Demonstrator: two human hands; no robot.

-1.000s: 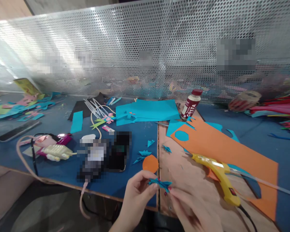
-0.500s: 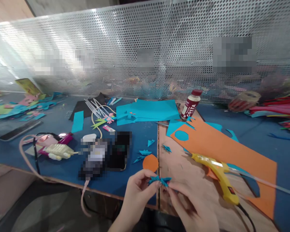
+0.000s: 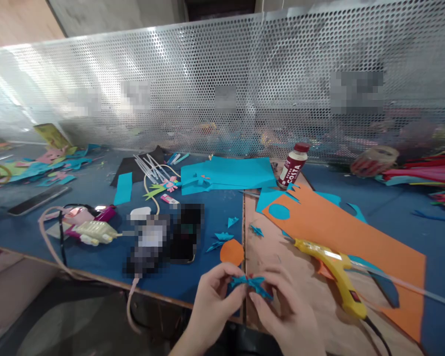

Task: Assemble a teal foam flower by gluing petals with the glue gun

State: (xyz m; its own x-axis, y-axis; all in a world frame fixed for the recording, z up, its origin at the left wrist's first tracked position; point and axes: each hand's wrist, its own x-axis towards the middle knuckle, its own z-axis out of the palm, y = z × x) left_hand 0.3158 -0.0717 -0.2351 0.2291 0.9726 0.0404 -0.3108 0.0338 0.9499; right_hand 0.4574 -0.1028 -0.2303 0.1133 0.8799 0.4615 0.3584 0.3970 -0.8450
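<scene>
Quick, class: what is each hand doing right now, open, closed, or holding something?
Left hand: closed, pinching the left end of the small blue spiky paper piece.
Right hand: closed, pinching the same paper piece from the right.

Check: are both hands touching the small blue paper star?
Touching. Head view: left hand and right hand fingertips pinch the blue paper star from either side, no gap.

Paper, plastic and perforated metal on a felt-topped bench

The blue paper star looks matt and creased; the orange sheet is smooth matt paper. The glue gun is glossy yellow plastic. The screen is shiny perforated metal, the table cover matt blue cloth beside bare wood board.
</scene>
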